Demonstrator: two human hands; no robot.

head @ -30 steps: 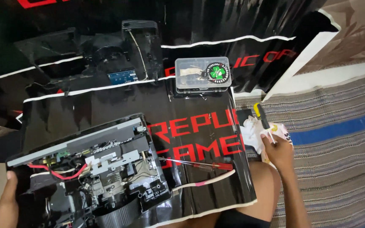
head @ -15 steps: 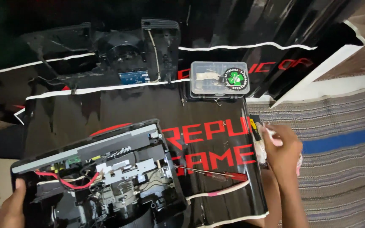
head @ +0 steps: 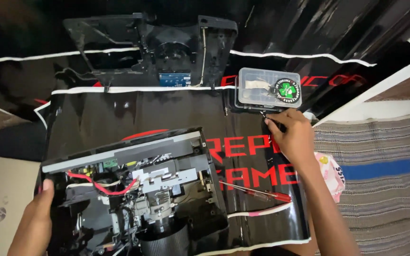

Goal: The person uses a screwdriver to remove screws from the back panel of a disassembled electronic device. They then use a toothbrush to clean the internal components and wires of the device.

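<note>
At the lower left of the frame the left hand (head: pixel 33 223) grips the left edge of the opened black device (head: pixel 134 194), thumb laid on its rim; whether the other fingers are curled under it cannot be told. The device lies at lower centre on a glossy black mat (head: pixel 119 114), its red wires, metal brackets and lens barrel exposed. Above it, at upper centre, rests the removed black cover (head: pixel 153 47). A red-handled screwdriver (head: pixel 257 192) lies just right of the device. Further right, the right hand (head: pixel 294 137) has its fingers drawn together, pinching a small dark item just below the clear plastic box (head: pixel 267 88). A pink cloth (head: pixel 330 173) sits beside that wrist.
</note>
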